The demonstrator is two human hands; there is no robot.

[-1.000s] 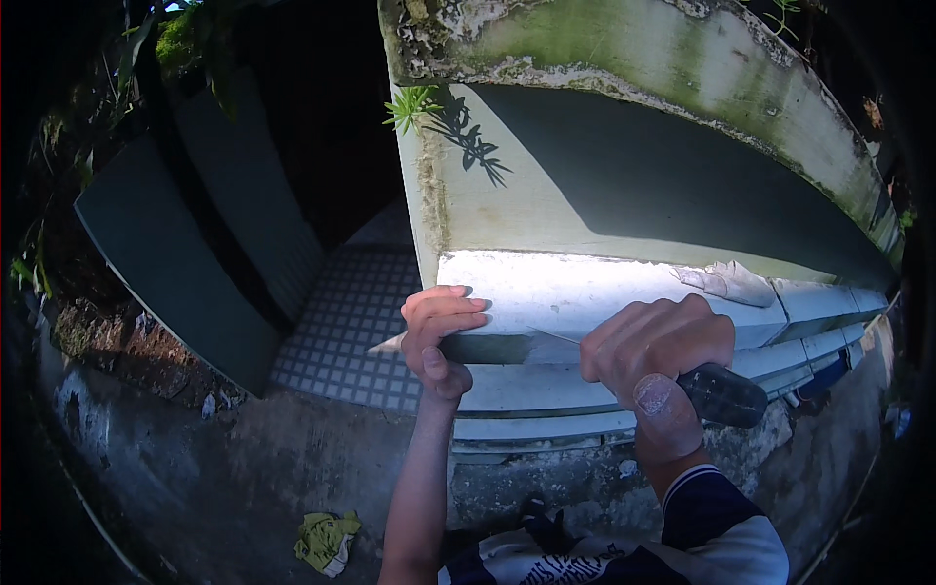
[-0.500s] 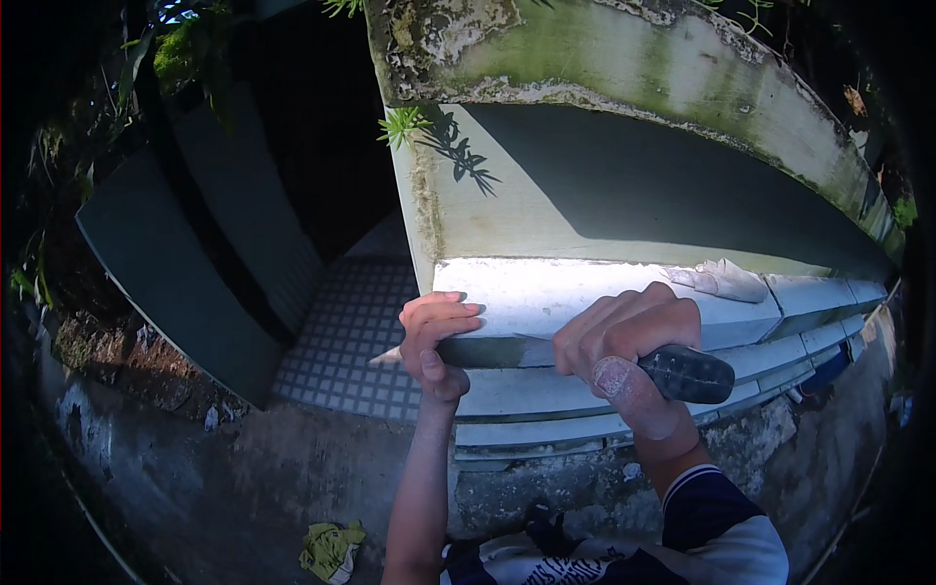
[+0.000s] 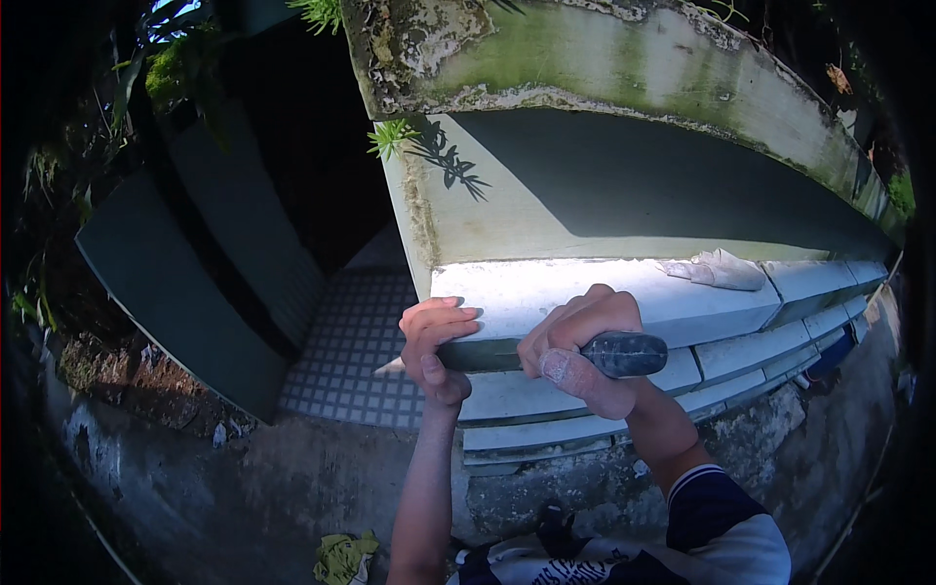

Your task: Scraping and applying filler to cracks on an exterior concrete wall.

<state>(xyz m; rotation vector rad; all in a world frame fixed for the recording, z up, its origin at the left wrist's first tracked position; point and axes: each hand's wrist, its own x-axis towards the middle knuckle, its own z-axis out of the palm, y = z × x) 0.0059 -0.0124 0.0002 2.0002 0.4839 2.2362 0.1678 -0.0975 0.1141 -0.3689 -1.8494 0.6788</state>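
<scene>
While the left fingers point(image 3: 444, 315) lie close together on the white ledge point(image 3: 531, 289), the right fingers point(image 3: 577, 320) clench a dark handle point(image 3: 632, 354).

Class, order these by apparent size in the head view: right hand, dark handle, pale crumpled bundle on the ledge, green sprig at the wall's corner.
Right hand, largest
Dark handle and pale bundle: too alike to rank
Green sprig, smallest

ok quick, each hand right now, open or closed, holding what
Left hand: open, resting against the white ledge.
Right hand: closed around a dark handle.
</scene>
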